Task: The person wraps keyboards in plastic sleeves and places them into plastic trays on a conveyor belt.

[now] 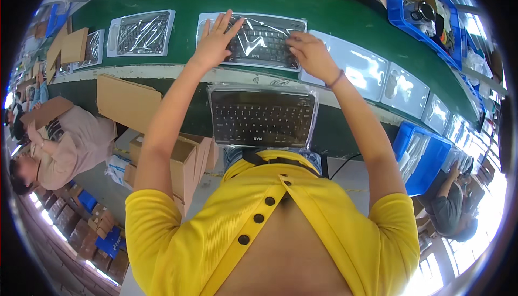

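Observation:
A black keyboard (264, 41) in shiny clear film lies in a white tray on the green bench in front of me. My left hand (215, 43) rests over its left end, fingers stretched out and spread on the film. At the right end, my right hand (314, 57) has its fingers bent and drawn together, the tips against the keyboard's edge; whether they pinch the film or the keyboard is hidden. A second film-wrapped black keyboard (263, 117) lies nearer, between the bench edge and my waist, with neither hand on it.
White trays (350, 65) line the bench to the right. Another wrapped keyboard (143, 33) lies left. Blue bins (423, 156) stand at the right, cardboard boxes (181, 158) beside me at the left. One person (75, 142) sits left holding cardboard; another (453, 204) is at the right.

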Demonstrator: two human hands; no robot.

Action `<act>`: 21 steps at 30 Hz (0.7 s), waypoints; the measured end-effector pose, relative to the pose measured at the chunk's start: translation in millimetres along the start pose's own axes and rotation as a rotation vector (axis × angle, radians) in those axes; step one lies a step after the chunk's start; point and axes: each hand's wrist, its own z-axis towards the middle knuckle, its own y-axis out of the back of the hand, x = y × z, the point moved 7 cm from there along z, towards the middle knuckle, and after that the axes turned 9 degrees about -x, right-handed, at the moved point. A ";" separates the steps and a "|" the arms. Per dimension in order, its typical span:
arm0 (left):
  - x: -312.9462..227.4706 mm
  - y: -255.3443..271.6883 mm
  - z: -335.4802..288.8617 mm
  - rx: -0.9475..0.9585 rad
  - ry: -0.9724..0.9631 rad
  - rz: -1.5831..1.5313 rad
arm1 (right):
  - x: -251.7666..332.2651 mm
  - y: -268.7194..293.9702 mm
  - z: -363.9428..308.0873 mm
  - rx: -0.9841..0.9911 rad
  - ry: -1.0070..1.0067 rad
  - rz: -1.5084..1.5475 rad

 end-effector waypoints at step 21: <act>-156.4 178.6 -144.5 -0.460 0.045 -0.536 | 186.9 163.9 -106.4 -0.373 0.309 0.191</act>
